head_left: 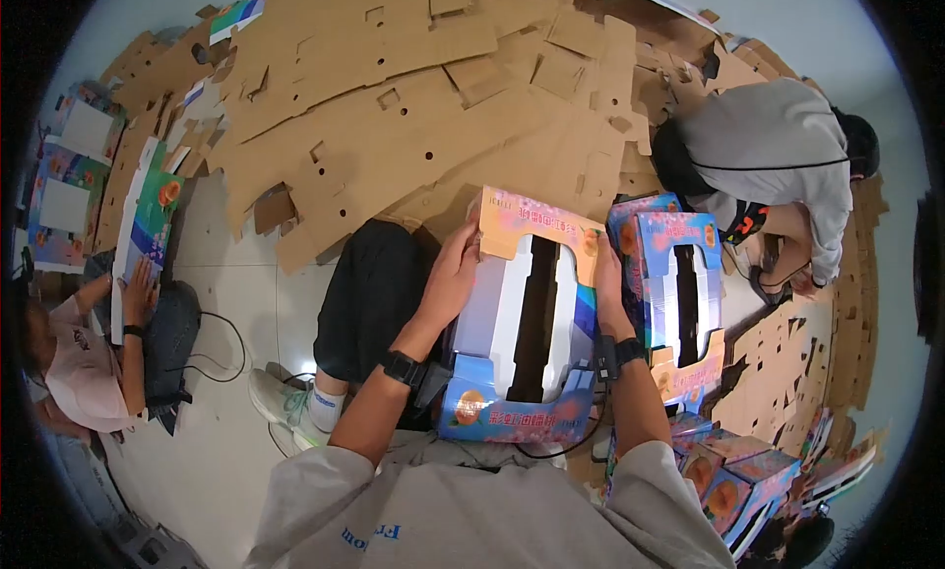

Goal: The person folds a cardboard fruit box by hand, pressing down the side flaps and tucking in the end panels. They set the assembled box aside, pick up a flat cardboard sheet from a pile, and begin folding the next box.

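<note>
A colourful printed carton [468, 318] with a long open slot in its top rests at my lap. My left hand [453, 271] lies along its left side near the far corner, fingers against the cardboard. On the opposite side, my right hand [609, 285] presses against the far right part of the carton, its fingers partly hidden. Both hands grip the carton between them. Just to the right stands a second printed carton [652, 303] of the same kind, close to my right hand.
Flat brown cardboard sheets [384, 126] are piled ahead. A person in grey [768, 136] bends down at the right. At the left, another person [94, 372] holds a printed sheet [148, 220]. More printed cartons [733, 471] stand at the lower right. A cable [241, 347] crosses the floor.
</note>
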### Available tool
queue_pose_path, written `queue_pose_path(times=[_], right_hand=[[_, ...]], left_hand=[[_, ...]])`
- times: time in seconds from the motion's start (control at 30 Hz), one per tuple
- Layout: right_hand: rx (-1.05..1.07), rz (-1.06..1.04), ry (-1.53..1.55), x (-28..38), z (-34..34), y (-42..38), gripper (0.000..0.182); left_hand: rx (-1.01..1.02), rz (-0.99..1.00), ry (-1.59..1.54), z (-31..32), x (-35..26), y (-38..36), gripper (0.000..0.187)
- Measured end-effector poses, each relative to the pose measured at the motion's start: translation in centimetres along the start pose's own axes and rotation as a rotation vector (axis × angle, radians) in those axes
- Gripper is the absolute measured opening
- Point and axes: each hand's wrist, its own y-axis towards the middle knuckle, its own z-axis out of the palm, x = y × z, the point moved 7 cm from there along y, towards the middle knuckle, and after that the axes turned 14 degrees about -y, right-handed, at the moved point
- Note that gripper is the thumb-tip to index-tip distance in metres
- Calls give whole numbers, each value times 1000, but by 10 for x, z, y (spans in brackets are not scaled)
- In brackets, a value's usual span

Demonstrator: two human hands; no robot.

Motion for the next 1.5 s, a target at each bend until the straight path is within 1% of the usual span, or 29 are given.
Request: queue_pose_path(times=[0.03, 0.13, 0.23, 0.33, 0.43, 0.53, 0.63, 0.73, 0.83, 0.9, 0.97, 1.0, 1.07, 1.13, 1.17, 1.23, 1.27, 1.33, 1.37, 1.43, 1.47, 1.5], right_hand=[[26, -4, 46, 2, 0, -4, 64], [10, 11, 17, 19, -4, -17, 65], [-10, 26, 36, -3, -1, 0, 65], [19, 30, 71, 7, 0, -7, 64], [10, 33, 5, 2, 0, -2, 64], [34, 28, 81, -7, 3, 1, 63], [19, 8, 65, 11, 0, -10, 64], [24, 30, 52, 8, 1, -8, 64], [29, 32, 21, 7, -1, -7, 65], [19, 14, 26, 3, 0, -4, 64], [4, 23, 11, 6, -3, -7, 63], [0, 38, -6, 20, -5, -16, 62], [2, 33, -29, 27, -5, -23, 61], [7, -21, -37, 31, -3, -19, 61], [-22, -117, -162, 37, -6, -18, 65], [-82, -295, -420, 42, -13, -24, 76], [-38, -327, -481, 48, -11, -37, 84], [63, -378, -605, 69, -4, -88, 102], [76, -382, -682, 71, -3, -108, 107], [98, -396, -833, 76, 1, -139, 116], [94, -400, -851, 83, 2, -150, 116], [87, -402, -869, 89, 3, -160, 116]], left_hand=[[-13, -5, 17, -1, -5, -1, 37], [85, 114, 98, -4, 14, 3, 33], [114, 10, -77, -9, 17, 5, 38], [145, -103, 74, 0, -11, 2, 44], [162, -78, 125, -2, -2, 2, 45], [88, -172, -144, -2, 9, 2, 43], [106, -245, -142, -4, 23, 13, 39], [78, -152, -54, -3, 19, 15, 34], [6, -86, -66, 0, 19, 7, 30], [-159, -50, -128, -8, 30, 10, 32], [-110, -31, -126, -6, 35, 13, 37], [15, -30, -93, -3, 20, 17, 40], [134, 2, 32, 6, 10, 14, 45], [120, 75, 212, 18, 4, 9, 50], [139, 76, 391, 21, -12, 5, 52], [200, 247, 696, 33, -41, -3, 61], [230, 333, 852, 38, -50, -8, 66], [340, 285, 872, 51, -51, -20, 82], [393, 262, 882, 59, -52, -26, 90], [403, 227, 921, 76, -57, -38, 99], [409, 208, 940, 83, -57, -44, 103], [413, 230, 857, 87, -56, -49, 100]])
